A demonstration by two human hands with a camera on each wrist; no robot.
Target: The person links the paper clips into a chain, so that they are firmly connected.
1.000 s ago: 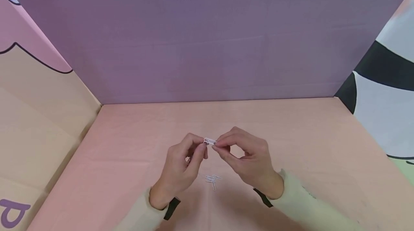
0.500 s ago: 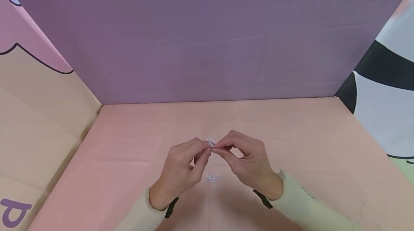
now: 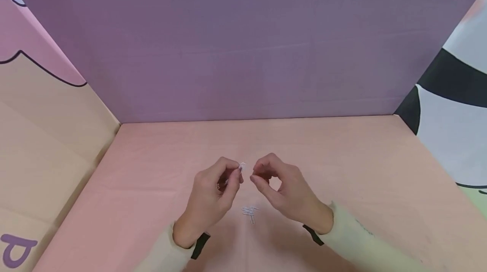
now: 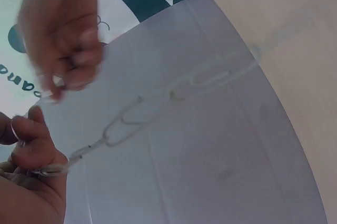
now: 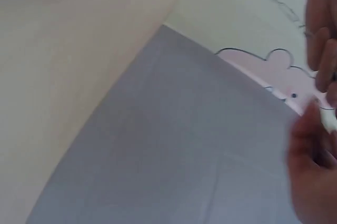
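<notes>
a: status on the hands?

b: my left hand is raised over the pink table; thumb and forefinger are pinched on the end clip of a paperclip chain; in the head view only the top of that clip shows at my fingertips; the left wrist view shows the rest, several linked clips strung out from my fingers in a line.

a: right hand?

b: my right hand is just beside the left, at the same height; there is a small gap between the two sets of fingertips, not touching; thumb and forefinger are curled toward each other; can't tell if anything is between them, too small in the head view and blurred in both wrist views.

a: anything else on the table?

b: a small pile of loose paperclips lies flat on the table, below and between my hands, nearer to me than the fingertips; neither hand touches it.

a: surroundings?

b: a purple back wall; a pink and tan panel on the left; a white and black panel on the right; cream sleeves on both arms, a dark strap at each wrist.
</notes>
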